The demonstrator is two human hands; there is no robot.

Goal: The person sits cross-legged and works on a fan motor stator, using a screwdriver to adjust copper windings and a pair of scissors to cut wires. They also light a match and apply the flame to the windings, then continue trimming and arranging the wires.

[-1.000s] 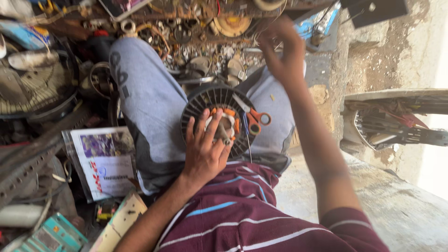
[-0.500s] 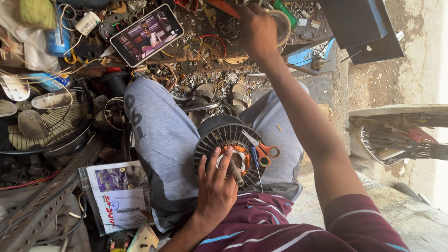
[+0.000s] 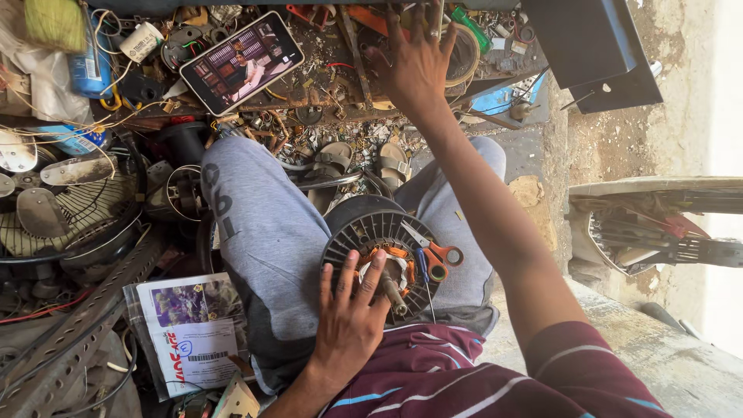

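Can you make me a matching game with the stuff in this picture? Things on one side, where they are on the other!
Things:
1. scissors
2. phone
3. left hand
4. right hand

Places:
A. lying screen-up on the cluttered bench
B. resting on the round motor in the lap
C. reaching out to the bench
D. lying on the motor, orange handles

Pairs: 1-D, 2-A, 3-B, 4-C

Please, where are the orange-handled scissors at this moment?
In the head view, the orange-handled scissors lie on the round black motor part on the person's lap, at its right side, just right of the left hand and far below the raised right hand.
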